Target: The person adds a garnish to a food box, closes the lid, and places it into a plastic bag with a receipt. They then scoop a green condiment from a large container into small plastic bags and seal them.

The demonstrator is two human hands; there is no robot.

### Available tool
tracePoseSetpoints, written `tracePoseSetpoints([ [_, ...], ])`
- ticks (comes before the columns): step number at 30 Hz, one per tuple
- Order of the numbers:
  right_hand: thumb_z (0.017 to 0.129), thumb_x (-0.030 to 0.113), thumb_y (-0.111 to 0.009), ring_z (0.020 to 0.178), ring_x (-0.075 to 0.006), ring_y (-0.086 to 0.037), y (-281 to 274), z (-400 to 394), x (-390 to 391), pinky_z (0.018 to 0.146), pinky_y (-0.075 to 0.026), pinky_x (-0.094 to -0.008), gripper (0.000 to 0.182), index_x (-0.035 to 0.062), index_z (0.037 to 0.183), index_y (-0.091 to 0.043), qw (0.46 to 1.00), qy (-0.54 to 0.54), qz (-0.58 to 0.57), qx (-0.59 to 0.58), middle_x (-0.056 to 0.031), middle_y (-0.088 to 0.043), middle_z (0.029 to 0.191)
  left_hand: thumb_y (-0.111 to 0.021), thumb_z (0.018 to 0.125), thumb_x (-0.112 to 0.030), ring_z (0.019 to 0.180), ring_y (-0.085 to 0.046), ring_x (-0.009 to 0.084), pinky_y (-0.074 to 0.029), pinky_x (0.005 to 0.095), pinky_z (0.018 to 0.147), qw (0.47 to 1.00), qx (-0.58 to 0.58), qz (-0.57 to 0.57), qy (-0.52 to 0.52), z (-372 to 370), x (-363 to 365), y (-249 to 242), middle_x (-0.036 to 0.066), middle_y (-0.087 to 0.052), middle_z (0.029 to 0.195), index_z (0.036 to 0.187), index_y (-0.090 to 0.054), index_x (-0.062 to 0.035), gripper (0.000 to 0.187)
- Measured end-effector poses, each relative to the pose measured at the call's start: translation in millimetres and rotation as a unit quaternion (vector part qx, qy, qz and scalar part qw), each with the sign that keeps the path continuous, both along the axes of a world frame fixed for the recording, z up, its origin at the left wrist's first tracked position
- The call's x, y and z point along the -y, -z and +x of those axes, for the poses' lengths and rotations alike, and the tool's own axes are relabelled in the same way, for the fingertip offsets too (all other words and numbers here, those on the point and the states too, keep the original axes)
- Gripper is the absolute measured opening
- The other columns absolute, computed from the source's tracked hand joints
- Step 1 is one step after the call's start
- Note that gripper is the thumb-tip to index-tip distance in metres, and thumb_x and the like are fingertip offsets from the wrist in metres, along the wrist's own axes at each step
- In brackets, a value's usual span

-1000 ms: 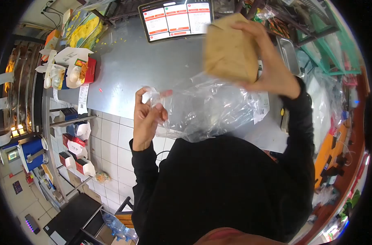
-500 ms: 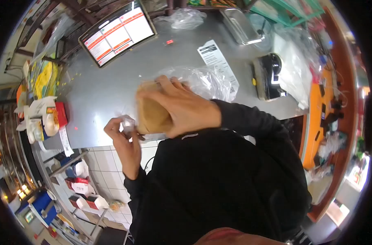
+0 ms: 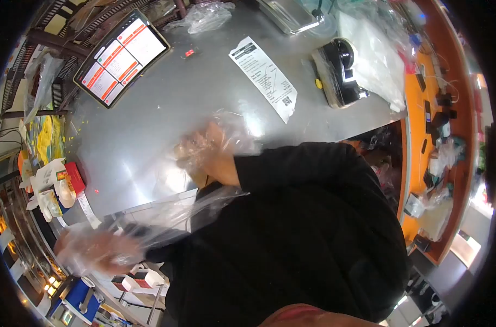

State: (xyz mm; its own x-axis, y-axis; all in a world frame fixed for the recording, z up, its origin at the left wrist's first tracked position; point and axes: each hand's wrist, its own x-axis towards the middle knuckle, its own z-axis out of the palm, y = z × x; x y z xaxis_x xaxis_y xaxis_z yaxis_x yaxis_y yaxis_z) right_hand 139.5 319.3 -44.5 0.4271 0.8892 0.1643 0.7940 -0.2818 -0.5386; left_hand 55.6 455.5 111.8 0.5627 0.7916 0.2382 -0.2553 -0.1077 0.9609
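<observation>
My right hand [image 3: 212, 152] is near the table's front edge, its fingers closed and smeared by motion. A bit of a brown paper packet [image 3: 200, 177] shows under it, and clear plastic lies over the fingers. Out to the lower left, past the table edge, my left hand [image 3: 103, 250] is blurred behind a clear plastic bag [image 3: 166, 220]. That plastic stretches from the left hand across to my front, just below the right hand. How the left fingers are set is hard to see, but the plastic is drawn out from them. Most of the packet is hidden.
A printed receipt [image 3: 264, 79] lies on the metal table [image 3: 133, 141]. Behind are a tablet [image 3: 122, 57], crumpled plastic [image 3: 204, 17] and a metal tray [image 3: 290, 16]. At right stands a black device [image 3: 338, 71] beside white bags [image 3: 370, 60]. Food boxes [image 3: 57, 185] sit at the left corner.
My left hand has swung down and left, away from the packet, with clear plastic stretched after it. The right hand and packet are lower and closer to me. The view has shifted.
</observation>
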Motion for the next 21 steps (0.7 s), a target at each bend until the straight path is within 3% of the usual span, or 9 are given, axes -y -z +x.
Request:
tracePoseSetpoints([
  [4, 0.081, 0.019, -0.050, 0.096, -0.0216, -0.047, -17, 20, 24, 0.080, -0.038, -0.0352, 0.034, 0.0098, 0.113, -0.048, 0.954, -0.168, -0.094, -0.232, -0.0115, -0.049, 0.106, -0.021, 0.089, -0.007, 0.051, -0.023, 0.0070, -0.022, 0.0161, 0.042, 0.955, 0.058, 0.058, -0.286, 2, -15, -22, -0.001, -0.031, 0.072, 0.133, -0.022, -0.0003, 0.044],
  [5, 0.082, 0.019, -0.050, 0.095, -0.0209, -0.048, -40, 33, 40, 0.079, -0.039, -0.0339, 0.033, 0.0086, 0.114, -0.048, 0.927, -0.231, -0.114, -0.274, -0.0114, -0.050, 0.105, -0.027, 0.089, -0.018, 0.054, -0.035, 0.0120, -0.032, 0.0248, 0.045, 0.969, 0.241, -0.045, 0.001, -26, -51, -2, 0.006, -0.040, 0.083, 0.118, -0.033, -0.0021, 0.033],
  [6, 0.083, 0.019, -0.049, 0.094, -0.0201, -0.049, -65, 47, 57, 0.078, -0.041, -0.0326, 0.033, 0.0074, 0.114, -0.048, 0.894, -0.292, -0.126, -0.315, -0.0113, -0.050, 0.103, -0.034, 0.090, -0.029, 0.057, -0.047, 0.0169, -0.043, 0.0335, 0.048, 0.888, 0.318, -0.219, 0.250, -52, -84, 18, 0.014, -0.049, 0.093, 0.103, -0.044, -0.0040, 0.030],
  [8, 0.085, 0.019, -0.048, 0.092, -0.0187, -0.051, -126, 86, 96, 0.076, -0.043, -0.0299, 0.033, 0.0049, 0.114, -0.047, 0.834, -0.354, -0.083, -0.415, -0.0110, -0.052, 0.101, -0.027, 0.089, -0.038, 0.073, -0.052, 0.0284, -0.042, 0.0482, 0.063, 0.777, 0.216, -0.347, 0.479, -50, -88, -8, 0.017, -0.045, 0.109, 0.116, -0.035, -0.0099, 0.040],
  [10, 0.086, 0.020, -0.047, 0.090, -0.0173, -0.053, -169, 135, 133, 0.074, -0.045, -0.0272, 0.033, 0.0025, 0.115, -0.047, 0.834, -0.269, 0.050, -0.479, -0.0108, -0.054, 0.098, -0.030, 0.089, -0.038, 0.072, -0.052, 0.0285, -0.043, 0.0465, 0.060, 0.811, 0.130, -0.262, 0.507, -61, -80, -24, 0.019, -0.041, 0.111, 0.118, -0.032, -0.0110, 0.040],
  [12, 0.088, 0.020, -0.046, 0.089, -0.0158, -0.055, -165, 170, 147, 0.072, -0.047, -0.0245, 0.034, 0.0000, 0.116, -0.046, 0.898, 0.027, 0.165, -0.406, -0.0105, -0.055, 0.096, -0.032, 0.088, -0.038, 0.072, -0.053, 0.0285, -0.044, 0.0448, 0.057, 0.845, 0.063, -0.183, 0.498, -76, -74, -33, 0.021, -0.037, 0.113, 0.121, -0.029, -0.0121, 0.042],
  [14, 0.077, 0.027, -0.059, 0.087, -0.0239, -0.056, -58, 180, 144, 0.072, -0.046, -0.0296, 0.046, -0.0021, 0.111, -0.047, 0.970, 0.211, -0.022, -0.120, -0.0145, -0.056, 0.095, -0.034, 0.088, -0.038, 0.072, -0.054, 0.0285, -0.045, 0.0431, 0.055, 0.863, 0.020, -0.137, 0.485, -87, -69, -38, 0.023, -0.033, 0.115, 0.123, -0.025, -0.0132, 0.044],
  [16, 0.066, 0.032, -0.071, 0.091, -0.0286, -0.055, 23, 173, 125, 0.071, -0.045, -0.0323, 0.051, -0.0019, 0.100, -0.054, 0.867, 0.400, -0.276, 0.113, -0.0173, -0.054, 0.099, -0.036, 0.087, -0.038, 0.071, -0.054, 0.0286, -0.045, 0.0414, 0.052, 0.876, -0.007, -0.106, 0.471, -92, -63, -40, 0.025, -0.029, 0.118, 0.125, -0.022, -0.0144, 0.046],
  [21, 0.052, 0.030, -0.077, 0.090, -0.0332, -0.053, 42, 168, 142, 0.077, -0.043, -0.0368, 0.050, -0.0018, 0.086, -0.060, 0.943, 0.287, -0.161, -0.047, -0.0181, -0.057, 0.090, -0.041, 0.086, -0.038, 0.070, -0.056, 0.0286, -0.047, 0.0373, 0.045, 0.898, -0.059, -0.045, 0.433, -112, -62, -50, 0.030, -0.019, 0.123, 0.130, -0.014, -0.0172, 0.056],
])
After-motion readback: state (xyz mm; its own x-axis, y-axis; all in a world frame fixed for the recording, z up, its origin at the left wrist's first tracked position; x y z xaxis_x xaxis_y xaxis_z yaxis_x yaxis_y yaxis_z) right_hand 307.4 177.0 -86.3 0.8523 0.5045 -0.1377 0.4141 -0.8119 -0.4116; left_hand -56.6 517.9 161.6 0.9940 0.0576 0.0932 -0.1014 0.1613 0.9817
